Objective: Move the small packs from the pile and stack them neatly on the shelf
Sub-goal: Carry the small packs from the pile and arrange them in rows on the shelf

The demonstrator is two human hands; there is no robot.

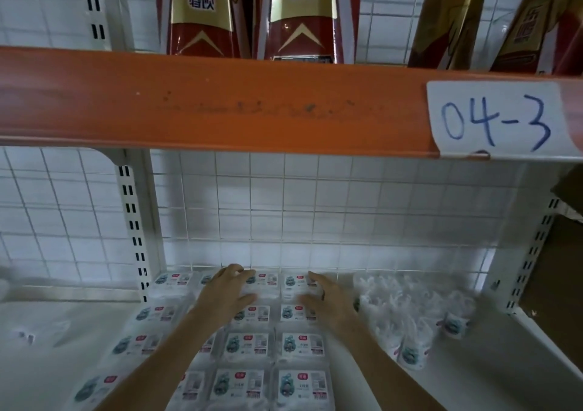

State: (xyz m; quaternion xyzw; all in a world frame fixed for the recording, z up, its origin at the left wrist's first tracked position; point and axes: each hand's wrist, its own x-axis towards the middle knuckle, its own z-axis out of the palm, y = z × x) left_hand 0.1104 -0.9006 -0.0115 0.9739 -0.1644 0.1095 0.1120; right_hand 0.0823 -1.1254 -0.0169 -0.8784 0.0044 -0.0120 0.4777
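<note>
Your left hand [225, 290] lies flat on the small packs [247, 346] at the back of the white shelf [473, 376]. Its fingers are straight and spread, its thumb is out to the side, and its grip is wide and holding nothing. Your right hand [328, 297] lies just beside it in the same way, palm down with fingers stretched toward the wire grid back [284, 208], its grip also wide and empty. Both forearms reach in from the lower edge of the view.

The packs lie face up in tidy rows and columns under and in front of your hands, white with a teal picture and a red mark on each label. 4 columns show; your arms cover parts of the middle ones.

To the right of the rows, a loose pile [410, 309] of the same packs sits on the same shelf near the right upright, jumbled and tilted, close to your right hand.

Above, an orange shelf beam [220, 101] carries a white tag [495, 117] reading 04-3. Red and gold bottles [202, 13] stand on that upper level.
</note>
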